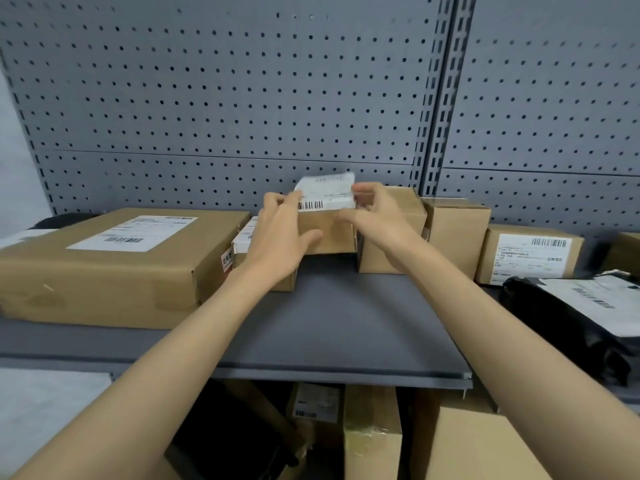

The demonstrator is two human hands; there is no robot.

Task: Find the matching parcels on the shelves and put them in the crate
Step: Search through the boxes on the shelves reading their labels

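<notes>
Large flat carton (104, 265): far left on the shelf (346, 327); we see a white shipping label with barcodes on top, print too small to read.
Low box (242, 244): just right of it, mostly behind our left wrist; white label on top, red-and-white side sticker with Chinese characters, partly hidden.
Left hand (280, 237): we hold the small parcel's left side, fingers over the top edge, thumb on the front face; gripping it.
Small parcel (327, 223): brown box at mid shelf towards the back, label (327, 194) with barcode on top, curling up; text blurred.
Right hand (375, 209): we grip the parcel's right end, fingers curled at the label edge.
Plain boxes (457, 230): two unlabelled brown cartons just right of the parcel.
Labelled box (530, 254): further right, barcode and Chinese print, not legible.
Black poly mailer (568, 317): far right, white barcode label.
Lower shelf: more cartons, one with a small barcode label (317, 403).
Progress: we judge this the checking or pick-up stage; no crate in view, so we cannot tell how many are packed; this parcel still has to go in.
</notes>
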